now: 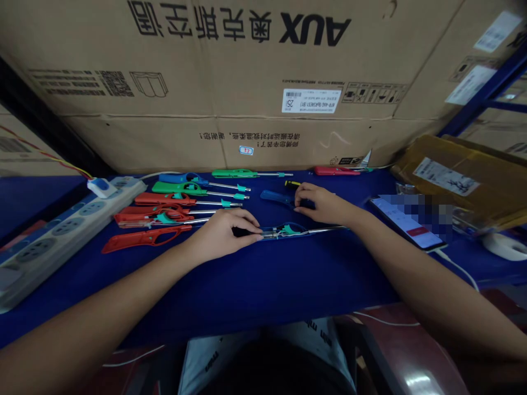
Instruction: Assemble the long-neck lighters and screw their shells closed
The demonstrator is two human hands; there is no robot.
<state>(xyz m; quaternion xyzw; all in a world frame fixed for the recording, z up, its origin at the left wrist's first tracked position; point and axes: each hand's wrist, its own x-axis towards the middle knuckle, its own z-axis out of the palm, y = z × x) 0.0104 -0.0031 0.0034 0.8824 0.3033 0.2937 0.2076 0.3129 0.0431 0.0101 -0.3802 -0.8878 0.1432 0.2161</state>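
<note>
At twelve o'clock, your left hand (220, 233) narrowly pinches the open lighter (288, 231), its workings exposed; the blue shell (275, 196) isn't on yet. Your right hand (319, 202) touches that shell, grip unclear. Other lighters (177, 188) lie toward eleven.

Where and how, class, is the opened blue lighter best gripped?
Probably by the left end of the opened blue lighter, pinched across its handle from the left: the slim metal rod points right, and the green trigger lies exposed mid-body, so keep it level.
</note>
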